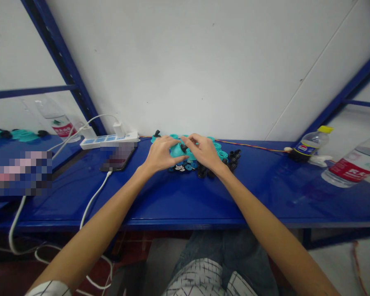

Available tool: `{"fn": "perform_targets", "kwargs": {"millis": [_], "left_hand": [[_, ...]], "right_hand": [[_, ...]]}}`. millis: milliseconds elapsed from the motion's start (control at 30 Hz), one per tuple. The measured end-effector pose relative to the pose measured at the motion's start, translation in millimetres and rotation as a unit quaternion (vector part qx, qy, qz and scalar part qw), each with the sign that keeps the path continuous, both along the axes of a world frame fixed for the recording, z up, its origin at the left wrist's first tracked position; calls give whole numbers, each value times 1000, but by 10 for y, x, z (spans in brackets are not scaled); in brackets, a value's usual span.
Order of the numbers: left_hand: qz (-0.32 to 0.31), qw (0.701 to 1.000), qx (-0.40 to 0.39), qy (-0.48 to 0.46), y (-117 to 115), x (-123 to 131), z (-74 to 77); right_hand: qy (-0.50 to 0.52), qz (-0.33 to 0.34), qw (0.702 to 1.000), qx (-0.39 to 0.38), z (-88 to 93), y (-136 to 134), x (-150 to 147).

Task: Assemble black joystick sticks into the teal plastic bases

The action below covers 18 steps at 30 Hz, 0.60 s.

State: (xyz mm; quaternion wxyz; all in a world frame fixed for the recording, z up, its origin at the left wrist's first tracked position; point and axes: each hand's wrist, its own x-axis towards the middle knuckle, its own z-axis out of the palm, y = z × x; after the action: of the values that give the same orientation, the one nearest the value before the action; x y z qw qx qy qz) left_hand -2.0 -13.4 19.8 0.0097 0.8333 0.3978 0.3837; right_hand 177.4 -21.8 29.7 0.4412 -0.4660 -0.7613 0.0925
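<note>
Both hands meet over a heap of small parts at the back middle of the blue bench (pixel 185 197). My left hand (pixel 160 155) curls its fingers round a teal plastic piece (pixel 175 150). My right hand (pixel 204 151) pinches a small dark part (pixel 183 147) against that same teal piece. Beneath the hands lie more teal rings (pixel 222 155), several black ring-like parts (pixel 234 158) and small flat discs (pixel 182 167). Much of the heap is hidden by my hands.
A phone (pixel 119 158) on a white cable lies left of the heap, with a white power strip (pixel 109 140) behind it. A yellow-capped bottle (pixel 310 146) and a clear water bottle (pixel 354 164) lie at right. Another bottle (pixel 60 123) stands at left. A white wall rises behind the bench.
</note>
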Motion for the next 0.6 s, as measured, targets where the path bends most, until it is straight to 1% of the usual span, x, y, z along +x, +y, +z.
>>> {"fn": "perform_targets", "kwargs": {"millis": [33, 100, 200, 267, 333, 433, 600], "left_hand": [[11, 999, 36, 23, 3, 13, -18], [16, 996, 73, 55, -4, 30, -36], [31, 992, 99, 73, -26, 39, -36], [37, 991, 101, 75, -34, 41, -32], [40, 992, 95, 71, -35, 44, -32], [51, 993, 89, 66, -34, 53, -39], [96, 990, 91, 41, -24, 37, -29]], "right_hand": [[-14, -24, 1000, 9, -19, 9, -7], [-38, -55, 998, 18, -39, 21, -11], [-73, -80, 994, 6, -28, 25, -1], [-79, -80, 994, -1, -13, 20, 3], [-76, -65, 995, 3, -8, 12, -1], [-80, -25, 996, 19, -17, -10, -22], [-79, 50, 992, 83, -19, -56, -61]]}}
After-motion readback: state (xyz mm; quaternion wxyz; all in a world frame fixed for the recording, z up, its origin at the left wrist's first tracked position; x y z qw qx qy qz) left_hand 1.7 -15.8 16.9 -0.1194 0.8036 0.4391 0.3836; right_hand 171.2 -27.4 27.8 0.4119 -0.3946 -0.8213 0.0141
